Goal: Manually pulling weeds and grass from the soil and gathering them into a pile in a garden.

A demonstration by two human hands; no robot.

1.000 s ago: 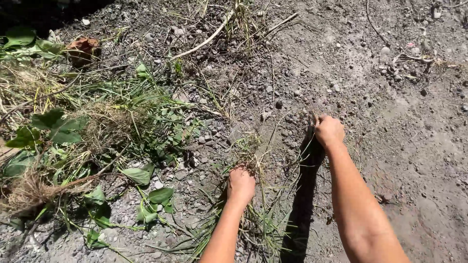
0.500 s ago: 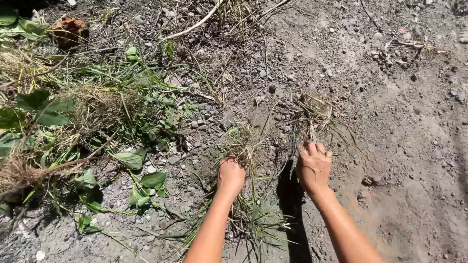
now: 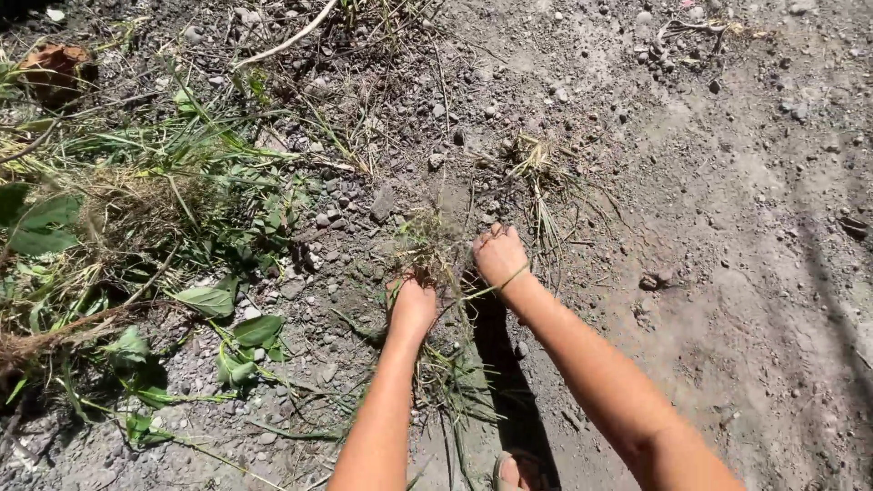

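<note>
On gravel — both hands [image 3: 455,282] grip grass tuft [image 3: 427,241].

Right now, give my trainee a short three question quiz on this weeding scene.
1. True or false: the left hand and right hand are both at the grass clump.
2. Which side holds the pile of pulled weeds? A) left B) right
3. Fill in: a loose tuft of dry grass lies on the bare ____.

Key: 1 true; 2 A; 3 dirt.
</note>
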